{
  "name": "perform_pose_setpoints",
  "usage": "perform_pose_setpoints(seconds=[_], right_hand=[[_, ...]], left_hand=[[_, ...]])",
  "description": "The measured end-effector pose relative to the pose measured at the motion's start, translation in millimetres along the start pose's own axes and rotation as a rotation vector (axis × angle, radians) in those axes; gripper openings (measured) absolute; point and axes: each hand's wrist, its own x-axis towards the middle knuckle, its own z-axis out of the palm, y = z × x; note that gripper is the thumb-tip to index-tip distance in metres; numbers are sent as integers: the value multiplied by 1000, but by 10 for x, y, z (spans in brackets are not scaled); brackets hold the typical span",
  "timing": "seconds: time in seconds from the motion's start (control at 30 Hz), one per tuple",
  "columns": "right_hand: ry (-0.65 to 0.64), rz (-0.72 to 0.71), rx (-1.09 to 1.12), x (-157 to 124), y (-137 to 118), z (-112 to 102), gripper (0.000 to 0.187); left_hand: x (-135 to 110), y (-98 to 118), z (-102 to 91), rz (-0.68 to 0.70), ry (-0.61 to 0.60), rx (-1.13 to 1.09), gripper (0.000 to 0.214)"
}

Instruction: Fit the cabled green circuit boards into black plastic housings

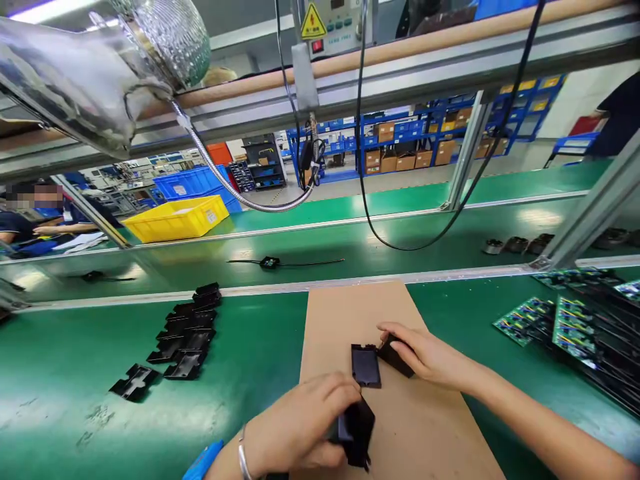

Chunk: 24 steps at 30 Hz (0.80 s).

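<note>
On the brown cardboard sheet point(340, 313), my left hand point(310, 420) is closed around a black plastic housing point(359, 427) near the front. Further back, my right hand point(420, 350) pinches another black plastic housing point(393, 357), which is tilted and partly covered by the fingers. Between the two hands a rectangular black housing point(367, 367) lies flat, its shallow inside facing up. It sits right beside the piece in my right hand; whether they touch I cannot tell.
Several black housings point(187, 337) lie in rows at left. Green circuit boards with black cables point(575, 327) are piled at right. Beyond the metal rail a small board with wires point(270, 262) rests on the belt. A yellow bin point(177, 217) and a metal duct point(165, 40) stand beyond.
</note>
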Motion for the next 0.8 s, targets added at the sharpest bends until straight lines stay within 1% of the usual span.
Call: perform_pose_setpoints(seconds=[0.07,0.1,0.17,0.23,0.3,0.4,0.47,0.53,0.57,0.6,0.7,0.73,0.8], right_hand=[[-25,-60,-46,-51,-92,-28,46],[-61,-100,-71,-98,-149,-38,50],[-158,-200,-101,-210,-259,-46,59],[-241,-286,-67,-296,-332,-48,59],[-246,-350,10,-314,-348,-62,53],[-157,-363,55,-208,-287,-92,48],[-118,-319,-22,-92,-229,-73,49],[-117,-257,-124,20,-184,0,51],[-117,-233,-158,64,-168,53,50],[-115,-214,-181,99,-158,113,44],[-91,-179,-209,135,-160,281,17],[-77,-167,-218,126,-173,324,12],[-52,-146,-236,88,-221,380,10]], left_hand=[[-6,-54,-133,-232,120,30,51],[15,-105,-187,-357,166,73,46],[115,-249,-244,-548,201,164,37],[285,-417,-230,-634,196,214,34],[485,-562,-170,-673,181,238,36],[737,-685,-82,-694,145,259,41],[834,-716,-67,-679,122,257,38],[880,-731,-91,-648,107,243,35],[890,-739,-115,-630,101,233,34],[895,-747,-145,-609,93,217,34],[911,-781,-256,-514,28,127,31],[924,-795,-292,-475,-1,86,30],[965,-827,-353,-406,-35,7,28]])
